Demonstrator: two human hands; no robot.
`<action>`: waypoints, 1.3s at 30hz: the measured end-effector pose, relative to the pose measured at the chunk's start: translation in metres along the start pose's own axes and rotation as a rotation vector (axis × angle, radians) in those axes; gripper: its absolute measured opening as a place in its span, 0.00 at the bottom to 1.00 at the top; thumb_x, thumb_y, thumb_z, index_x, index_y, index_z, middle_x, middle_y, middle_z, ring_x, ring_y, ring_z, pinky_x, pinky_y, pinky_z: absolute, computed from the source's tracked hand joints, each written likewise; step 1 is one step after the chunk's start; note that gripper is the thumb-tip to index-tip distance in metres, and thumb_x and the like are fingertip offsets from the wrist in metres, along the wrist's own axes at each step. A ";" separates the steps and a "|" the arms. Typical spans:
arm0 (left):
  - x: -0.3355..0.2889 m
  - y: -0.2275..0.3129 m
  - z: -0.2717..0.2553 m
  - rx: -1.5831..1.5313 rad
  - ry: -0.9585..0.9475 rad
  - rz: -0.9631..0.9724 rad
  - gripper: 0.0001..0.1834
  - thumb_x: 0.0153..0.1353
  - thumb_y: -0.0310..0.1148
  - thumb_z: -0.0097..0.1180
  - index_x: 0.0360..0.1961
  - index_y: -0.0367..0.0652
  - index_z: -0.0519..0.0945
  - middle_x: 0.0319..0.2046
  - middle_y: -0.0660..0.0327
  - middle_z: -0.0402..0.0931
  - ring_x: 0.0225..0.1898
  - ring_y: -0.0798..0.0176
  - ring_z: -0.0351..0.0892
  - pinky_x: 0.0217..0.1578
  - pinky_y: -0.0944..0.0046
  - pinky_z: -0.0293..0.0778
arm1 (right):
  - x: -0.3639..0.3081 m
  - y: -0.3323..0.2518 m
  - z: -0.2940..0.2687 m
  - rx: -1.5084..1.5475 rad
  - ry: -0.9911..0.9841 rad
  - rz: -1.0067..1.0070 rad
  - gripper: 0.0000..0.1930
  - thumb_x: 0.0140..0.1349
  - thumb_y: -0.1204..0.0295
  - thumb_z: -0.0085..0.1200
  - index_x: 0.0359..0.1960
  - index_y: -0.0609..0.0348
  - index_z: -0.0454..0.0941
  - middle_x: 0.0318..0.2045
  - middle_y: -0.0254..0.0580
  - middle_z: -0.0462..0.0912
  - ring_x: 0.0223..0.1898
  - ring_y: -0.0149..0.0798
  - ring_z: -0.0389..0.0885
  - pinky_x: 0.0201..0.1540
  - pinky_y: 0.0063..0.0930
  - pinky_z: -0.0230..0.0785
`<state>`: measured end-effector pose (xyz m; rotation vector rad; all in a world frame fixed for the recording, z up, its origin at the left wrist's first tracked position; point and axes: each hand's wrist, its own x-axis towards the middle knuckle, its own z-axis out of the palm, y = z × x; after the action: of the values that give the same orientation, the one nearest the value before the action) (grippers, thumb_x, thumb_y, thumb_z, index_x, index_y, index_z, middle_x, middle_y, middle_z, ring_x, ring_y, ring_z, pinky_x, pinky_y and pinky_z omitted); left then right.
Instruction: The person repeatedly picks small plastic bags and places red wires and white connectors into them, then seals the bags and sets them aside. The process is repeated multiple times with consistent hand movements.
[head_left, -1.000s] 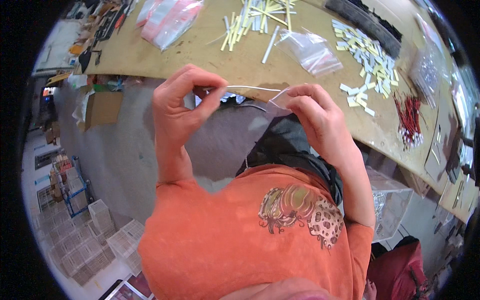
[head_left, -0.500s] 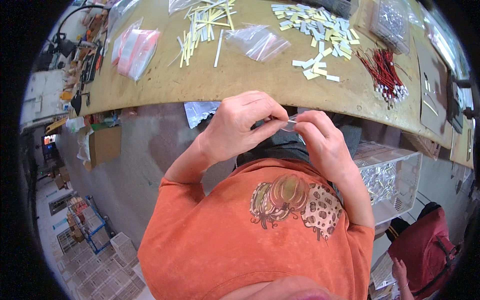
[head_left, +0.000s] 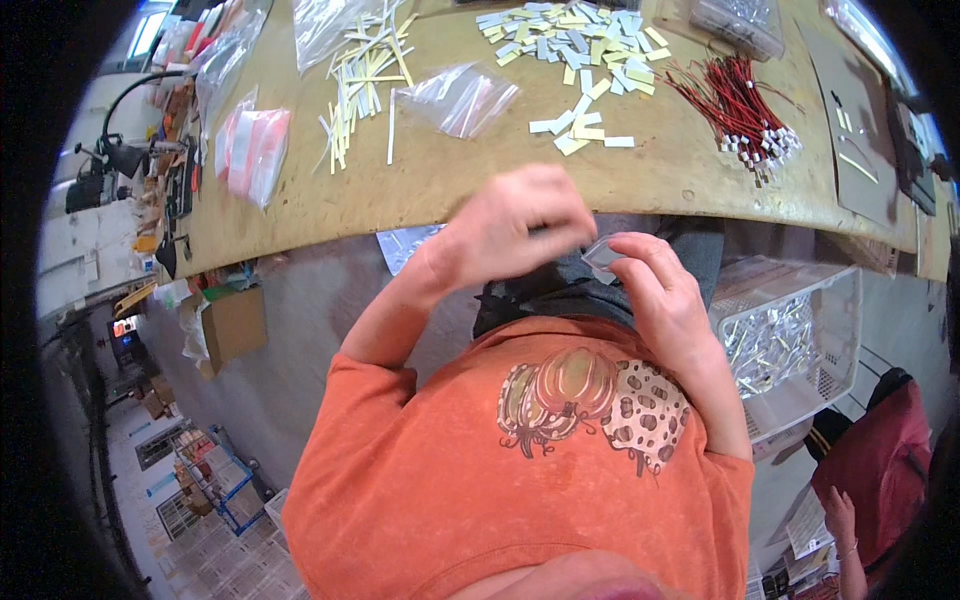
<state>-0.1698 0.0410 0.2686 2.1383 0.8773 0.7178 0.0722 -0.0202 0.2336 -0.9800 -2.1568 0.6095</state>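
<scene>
In front of my body, just off the table's near edge, my right hand (head_left: 655,285) pinches a small clear plastic bag (head_left: 600,258) between thumb and fingers. Close beside the bag is my left hand (head_left: 522,225), its fingers curled but smeared by motion. Whether anything is in the left fingers cannot be made out. On the table beyond the hands lie a flat clear zip bag (head_left: 462,100), a pile of thin yellow and white strips (head_left: 368,85) and scattered small yellow and white rectangular pieces (head_left: 580,125).
Red and black wires with white connectors (head_left: 745,120) lie at the table's right. Below them stands a white plastic basket (head_left: 850,330) of small clear packets. A bag with red stripes (head_left: 252,150) lies left, a cardboard box (head_left: 235,325) below. Another person's hand (head_left: 840,515) shows lower right.
My left hand has come away from the bag slightly and turned, now blurred. The small clear bag shows more fully in my right hand. The whole view has shifted a little.
</scene>
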 end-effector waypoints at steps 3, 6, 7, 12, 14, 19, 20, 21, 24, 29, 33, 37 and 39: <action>0.025 -0.003 -0.009 0.136 0.294 -0.218 0.04 0.62 0.26 0.66 0.38 0.40 0.85 0.32 0.58 0.81 0.27 0.62 0.80 0.31 0.67 0.78 | -0.006 0.005 -0.001 -0.008 0.016 0.048 0.10 0.55 0.79 0.59 0.39 0.66 0.79 0.48 0.51 0.82 0.51 0.53 0.83 0.53 0.40 0.79; 0.047 -0.006 -0.007 0.225 0.285 -0.153 0.05 0.62 0.27 0.65 0.39 0.40 0.85 0.33 0.57 0.80 0.30 0.59 0.82 0.32 0.63 0.78 | -0.006 0.004 0.001 -0.009 0.044 0.052 0.09 0.55 0.79 0.59 0.38 0.66 0.79 0.47 0.51 0.82 0.50 0.53 0.83 0.52 0.40 0.79; 0.051 -0.013 -0.003 0.301 0.257 -0.095 0.06 0.62 0.27 0.64 0.40 0.40 0.83 0.34 0.55 0.80 0.33 0.54 0.83 0.35 0.58 0.79 | -0.006 0.004 0.001 -0.003 0.040 0.058 0.09 0.55 0.80 0.59 0.38 0.66 0.79 0.47 0.51 0.82 0.50 0.53 0.83 0.52 0.40 0.79; 0.053 -0.023 -0.001 0.361 0.146 -0.186 0.06 0.62 0.27 0.63 0.40 0.40 0.81 0.37 0.52 0.79 0.38 0.47 0.83 0.40 0.52 0.79 | -0.011 0.009 0.002 0.004 0.054 0.077 0.08 0.54 0.80 0.58 0.37 0.65 0.78 0.46 0.51 0.82 0.49 0.53 0.83 0.52 0.40 0.79; 0.052 -0.023 -0.003 0.376 0.131 -0.210 0.06 0.62 0.27 0.63 0.39 0.39 0.80 0.37 0.51 0.79 0.39 0.46 0.82 0.41 0.51 0.79 | -0.012 0.011 0.003 0.011 0.058 0.078 0.09 0.54 0.81 0.58 0.37 0.65 0.78 0.46 0.51 0.82 0.49 0.53 0.83 0.52 0.40 0.79; 0.052 -0.028 0.004 0.542 0.225 -0.126 0.06 0.63 0.27 0.62 0.39 0.38 0.79 0.37 0.50 0.79 0.38 0.45 0.82 0.41 0.51 0.79 | -0.014 0.014 0.006 0.027 0.061 0.082 0.09 0.54 0.81 0.58 0.38 0.65 0.78 0.45 0.51 0.82 0.48 0.52 0.83 0.51 0.40 0.79; 0.052 -0.027 0.003 0.522 0.211 -0.142 0.06 0.63 0.26 0.61 0.39 0.38 0.79 0.37 0.50 0.79 0.38 0.45 0.82 0.40 0.51 0.79 | -0.014 0.014 0.007 0.027 0.065 0.081 0.09 0.53 0.81 0.57 0.38 0.65 0.78 0.45 0.51 0.82 0.48 0.52 0.83 0.51 0.40 0.79; 0.052 -0.026 0.002 0.501 0.197 -0.158 0.05 0.63 0.26 0.61 0.39 0.38 0.79 0.36 0.50 0.79 0.38 0.44 0.82 0.40 0.51 0.79 | -0.014 0.014 0.008 0.027 0.069 0.080 0.09 0.53 0.82 0.57 0.38 0.65 0.78 0.45 0.51 0.82 0.48 0.52 0.83 0.51 0.40 0.79; 0.052 -0.027 -0.002 0.450 0.210 -0.185 0.05 0.64 0.26 0.60 0.39 0.38 0.79 0.35 0.49 0.81 0.37 0.45 0.83 0.39 0.53 0.80 | -0.016 0.014 0.009 0.035 0.067 0.085 0.09 0.53 0.82 0.57 0.38 0.65 0.78 0.45 0.50 0.82 0.48 0.52 0.83 0.51 0.40 0.79; 0.049 -0.025 -0.013 0.095 0.291 -0.395 0.07 0.66 0.28 0.64 0.40 0.37 0.81 0.30 0.57 0.83 0.32 0.63 0.83 0.35 0.65 0.78 | -0.021 0.014 0.009 0.022 0.059 0.104 0.10 0.53 0.82 0.57 0.38 0.64 0.78 0.46 0.50 0.82 0.48 0.52 0.83 0.51 0.40 0.79; 0.043 -0.038 -0.015 -0.194 0.389 -0.353 0.05 0.66 0.28 0.66 0.40 0.38 0.84 0.29 0.70 0.81 0.31 0.79 0.76 0.32 0.75 0.73 | -0.020 0.013 0.007 0.011 0.065 0.114 0.10 0.53 0.82 0.57 0.38 0.64 0.78 0.45 0.50 0.82 0.48 0.52 0.83 0.51 0.40 0.79; 0.039 -0.020 -0.012 -0.233 0.413 -0.286 0.03 0.65 0.26 0.67 0.39 0.40 0.85 0.29 0.74 0.80 0.30 0.83 0.72 0.30 0.78 0.68 | -0.012 0.010 0.001 -0.004 0.098 0.095 0.11 0.53 0.81 0.57 0.39 0.65 0.78 0.47 0.51 0.81 0.50 0.53 0.83 0.52 0.41 0.79; 0.030 -0.003 -0.006 -0.267 0.322 -0.278 0.03 0.64 0.26 0.68 0.38 0.39 0.86 0.29 0.74 0.79 0.30 0.83 0.71 0.29 0.78 0.66 | -0.006 0.008 -0.003 -0.023 0.128 0.079 0.11 0.54 0.81 0.57 0.40 0.66 0.78 0.48 0.52 0.81 0.51 0.53 0.82 0.53 0.41 0.79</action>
<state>-0.1566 0.0680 0.2767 1.6508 1.1497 0.9878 0.0805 -0.0198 0.2280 -1.0919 -2.0249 0.5452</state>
